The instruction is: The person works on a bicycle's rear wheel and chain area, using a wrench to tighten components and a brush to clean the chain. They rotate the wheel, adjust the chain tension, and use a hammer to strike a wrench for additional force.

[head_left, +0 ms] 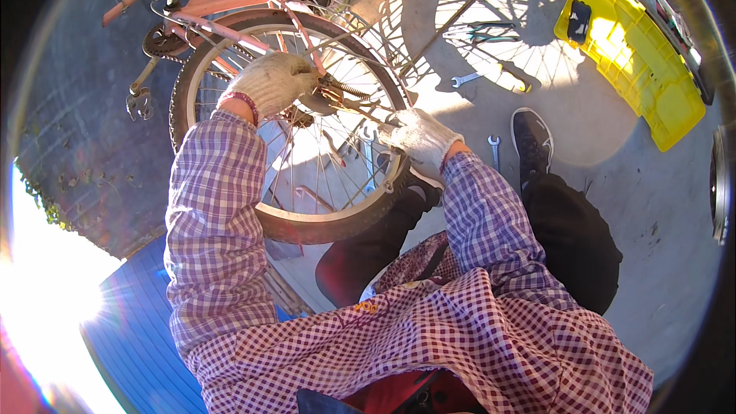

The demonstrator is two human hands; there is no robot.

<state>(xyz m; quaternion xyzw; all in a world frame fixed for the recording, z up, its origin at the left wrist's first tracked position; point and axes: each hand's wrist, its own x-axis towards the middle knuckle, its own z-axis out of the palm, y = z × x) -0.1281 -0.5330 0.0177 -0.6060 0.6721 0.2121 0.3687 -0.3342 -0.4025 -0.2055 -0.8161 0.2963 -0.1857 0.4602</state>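
A pink bicycle frame (222,6) lies in front of me with its spoked rear wheel (333,226) toward me. My left hand (270,84), in a whitish knit glove, is closed beside the wheel hub, its fingertips curled by the frame end; what they grip is hidden. Just right of it a small coil spring (351,90) shows among the hub parts. My right hand (420,136), gloved too, is closed around the outer end of a thin rod (364,113) that runs to the hub. Whether the rod is a tool or a bicycle part I cannot tell.
Spanners (494,152), pliers (487,28) and a screwdriver (514,80) lie on the concrete right of the wheel. A yellow plastic case part (625,54) is at the upper right. My shoe (532,142) is near the spanner. A blue ribbed surface (142,322) is lower left.
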